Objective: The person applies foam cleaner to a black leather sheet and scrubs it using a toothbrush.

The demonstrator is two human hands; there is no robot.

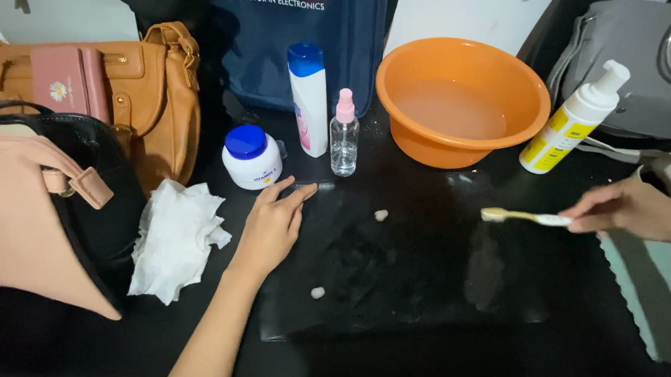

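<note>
My left hand (271,224) lies flat with fingers apart on the left edge of a black, wet-looking flat item (405,275) spread over the dark table. My right hand (634,211) grips the white handle of a toothbrush (519,216), whose yellowish bristle head points left just above the black item's right part. Two small pale lumps (381,215) (317,292) sit on the black surface.
An orange basin (423,144) with water stands behind. A white-and-blue bottle (309,100), a pink-capped spray bottle (344,135), a blue-lidded jar (252,157) and a yellow pump bottle (571,121) stand nearby. Crumpled tissue (175,239) and several bags (86,86) lie left.
</note>
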